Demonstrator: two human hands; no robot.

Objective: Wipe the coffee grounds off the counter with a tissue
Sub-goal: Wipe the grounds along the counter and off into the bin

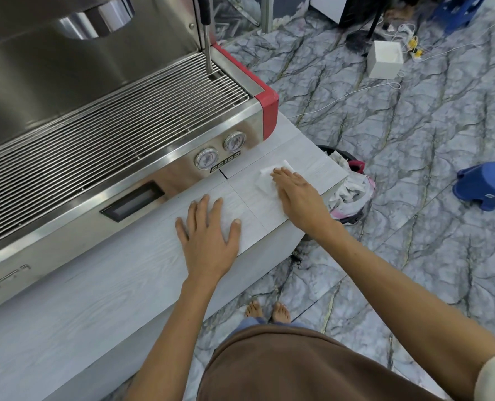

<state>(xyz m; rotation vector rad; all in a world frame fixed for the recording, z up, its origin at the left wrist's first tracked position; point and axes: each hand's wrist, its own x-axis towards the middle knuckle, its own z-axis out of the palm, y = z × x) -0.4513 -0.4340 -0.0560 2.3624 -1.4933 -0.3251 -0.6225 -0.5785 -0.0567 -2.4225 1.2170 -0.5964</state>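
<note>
Pale wood-grain counter [124,285] runs as a narrow strip between the espresso machine [110,117] and the front edge, ending at a corner just past your right hand [298,195]. That hand presses the white tissue [266,178] flat with straight fingers near the far end, above a bin [353,192] on the floor. Your left hand [208,238] rests splayed and flat nearby, holding nothing.
</note>
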